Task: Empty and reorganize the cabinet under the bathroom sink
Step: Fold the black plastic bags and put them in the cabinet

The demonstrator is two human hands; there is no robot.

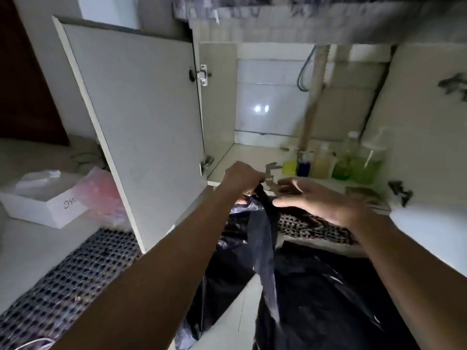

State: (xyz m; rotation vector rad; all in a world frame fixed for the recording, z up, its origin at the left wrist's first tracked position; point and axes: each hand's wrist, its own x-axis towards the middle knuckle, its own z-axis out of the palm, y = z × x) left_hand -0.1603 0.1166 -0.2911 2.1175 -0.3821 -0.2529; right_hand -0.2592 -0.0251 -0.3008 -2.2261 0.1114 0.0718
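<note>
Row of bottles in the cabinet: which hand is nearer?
Right. The right hand is open just in front of the bottles; the left hand pinches the black bag further left.

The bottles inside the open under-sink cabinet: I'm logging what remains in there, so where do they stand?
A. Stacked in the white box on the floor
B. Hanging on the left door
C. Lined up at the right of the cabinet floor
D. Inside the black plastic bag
C: the row of yellow, blue, beige and green bottles stands on the cabinet floor at its right side, beside the drain pipe.

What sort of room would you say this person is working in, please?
Probably a bathroom floor, at the open cabinet under a sink: a drain pipe runs down inside, bottles of coloured liquid line its shelf, and tiles show behind.
</note>
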